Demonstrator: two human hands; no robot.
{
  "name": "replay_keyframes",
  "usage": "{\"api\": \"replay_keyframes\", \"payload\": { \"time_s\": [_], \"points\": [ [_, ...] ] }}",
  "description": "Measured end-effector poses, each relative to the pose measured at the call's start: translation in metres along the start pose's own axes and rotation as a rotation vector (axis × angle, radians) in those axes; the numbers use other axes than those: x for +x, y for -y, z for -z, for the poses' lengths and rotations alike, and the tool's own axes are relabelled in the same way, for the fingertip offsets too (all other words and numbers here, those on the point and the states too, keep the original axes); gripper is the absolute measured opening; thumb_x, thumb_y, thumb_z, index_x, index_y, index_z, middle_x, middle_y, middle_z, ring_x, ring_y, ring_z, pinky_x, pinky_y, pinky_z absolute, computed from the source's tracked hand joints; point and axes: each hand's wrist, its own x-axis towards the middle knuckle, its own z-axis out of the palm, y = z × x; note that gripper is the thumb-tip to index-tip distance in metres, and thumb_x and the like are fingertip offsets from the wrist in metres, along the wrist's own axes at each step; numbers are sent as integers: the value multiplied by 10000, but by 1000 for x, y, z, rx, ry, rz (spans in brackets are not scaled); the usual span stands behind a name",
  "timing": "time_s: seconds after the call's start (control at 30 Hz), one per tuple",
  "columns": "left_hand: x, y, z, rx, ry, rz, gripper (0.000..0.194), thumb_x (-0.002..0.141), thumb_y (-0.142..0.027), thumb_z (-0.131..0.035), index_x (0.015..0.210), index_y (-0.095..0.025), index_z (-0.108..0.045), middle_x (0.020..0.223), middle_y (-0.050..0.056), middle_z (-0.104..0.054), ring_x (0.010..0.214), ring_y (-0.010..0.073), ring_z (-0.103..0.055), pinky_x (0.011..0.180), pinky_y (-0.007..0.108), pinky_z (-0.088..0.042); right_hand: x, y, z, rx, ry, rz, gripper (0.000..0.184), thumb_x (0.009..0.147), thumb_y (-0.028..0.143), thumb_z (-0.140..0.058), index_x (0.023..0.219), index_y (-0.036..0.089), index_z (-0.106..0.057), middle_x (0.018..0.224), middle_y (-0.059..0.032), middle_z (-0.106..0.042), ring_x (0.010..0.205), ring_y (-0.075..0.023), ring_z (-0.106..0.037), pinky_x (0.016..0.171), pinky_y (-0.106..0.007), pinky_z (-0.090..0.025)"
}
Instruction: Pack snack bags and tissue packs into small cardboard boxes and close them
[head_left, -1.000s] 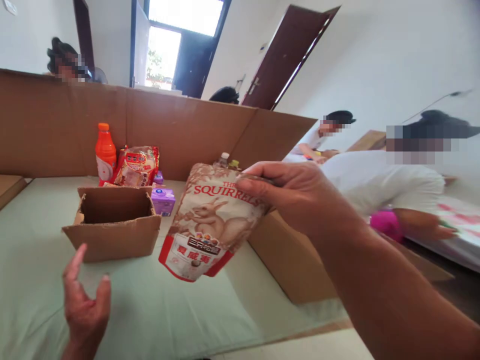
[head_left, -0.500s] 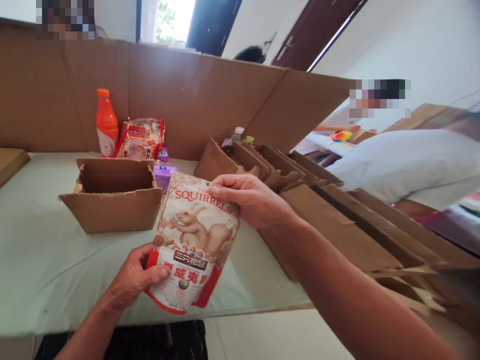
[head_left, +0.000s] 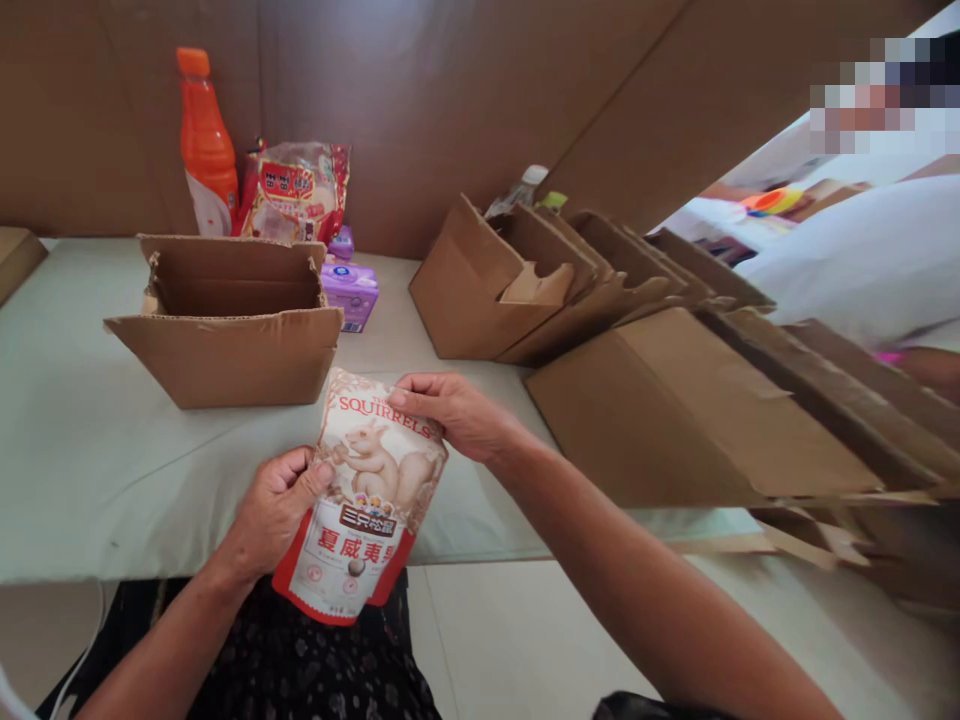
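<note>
A red-and-cream snack pouch [head_left: 367, 500] with a squirrel picture is held between both hands, tilted, over the front edge of the table. My left hand [head_left: 274, 510] pinches its left side about halfway up, thumb on the front. Gripping the upper right corner is my right hand [head_left: 454, 410], its thumb over the printed lettering and its other fingers partly behind the pouch. Just beyond the pouch stands an open cardboard box [head_left: 240, 360], with no contents visible from here.
Behind the box are an orange bottle [head_left: 206, 140], a red snack bag [head_left: 300, 195] and a purple packet [head_left: 352, 290]. Several cardboard bins [head_left: 480, 300] stand to the right, one with a clear bottle [head_left: 525, 185]. A cardboard wall [head_left: 450, 110] runs along the back. Another person [head_left: 847, 250] is at far right.
My view has tipped downward. My left hand has slid up the pouch's side, from near the bottom to about the middle. My right hand keeps its hold at the top.
</note>
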Motion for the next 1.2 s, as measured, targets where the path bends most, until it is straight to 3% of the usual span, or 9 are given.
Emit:
{"api": "replay_keyframes", "payload": {
  "time_s": [0.13, 0.23, 0.4, 0.5, 0.63, 0.73, 0.87, 1.07, 1.2],
  "points": [
    [-2, -1, 4, 13, -1, 0, 478, 702, -587, -799, 797, -153, -621, 643, -25, -627, 565, 116, -567, 569, 246, -485, -7, -4, -5, -369, -212, 325, 330, 724, 480, -735, 898, 203, -691, 932, -70, -733, 846, -224, -663, 729, -364, -520],
    [-1, -4, 9, 19, -24, 1, 489, 679, -581, -820, 777, -148, -615, 644, -27, -628, 543, 102, -548, 549, 232, -464, -26, 3, -15, -610, -339, 629, 215, 845, 386, -660, 1000, 245, -704, 1201, -94, -704, 1152, -277, -619, 976, -473, -466],
    [0, -10, 17, 3, -56, -31, 486, 674, -566, -828, 819, -141, -640, 676, -11, -656, 572, 119, -580, 584, 254, -486, -51, 7, -35, -837, -155, 813, 340, 875, 422, -665, 1181, 277, -690, 1296, -101, -675, 1189, -309, -606, 1024, -519, -425],
    [-1, -13, 20, 33, -59, -35, 463, 695, -553, -813, 820, -141, -642, 680, -4, -656, 574, 119, -578, 577, 251, -477, -49, -1, -43, -866, -18, 716, 495, 828, 466, -721, 1269, 250, -652, 1221, -122, -711, 1097, -304, -645, 968, -493, -465],
    [-5, -14, 19, 68, -42, -32, 434, 714, -539, -789, 805, -145, -631, 680, -10, -636, 553, 103, -536, 555, 239, -444, -44, -8, -52, -714, -6, 470, 316, 835, 379, -683, 1124, 251, -683, 995, -57, -759, 860, -222, -677, 782, -358, -514],
    [-9, -16, 18, 140, -40, -57, 404, 724, -523, -770, 722, -161, -591, 628, -33, -582, 523, 87, -475, 517, 221, -400, -43, -8, -57, -559, 56, 316, 128, 822, 328, -635, 904, 230, -646, 698, 15, -675, 588, -134, -561, 529, -240, -409],
    [-9, -20, 20, 268, -68, -128, 346, 770, -465, -720, 660, -174, -569, 595, -45, -522, 529, 88, -439, 503, 214, -370, -41, -5, -60, -415, 66, 321, 176, 822, 349, -595, 724, 218, -529, 600, 40, -531, 529, -98, -426, 482, -221, -328],
    [-5, -20, 34, 305, -161, -283, 419, 690, -317, -789, 1061, -195, -636, 1114, 81, -668, 993, 215, -625, 834, 316, -506, -35, -8, -60, -238, 90, 268, 270, 788, 427, -654, 703, 213, -514, 614, 38, -485, 557, -101, -400, 497, -226, -328],
    [-8, -26, 37, 380, -16, -148, 226, 766, -383, -703, 771, -174, -619, 711, -10, -601, 638, 124, -533, 597, 243, -430, -28, -14, -63, -131, 149, 198, 350, 764, 500, -698, 720, 208, -509, 624, 39, -485, 564, -99, -405, 497, -219, -318]
  ]
}}
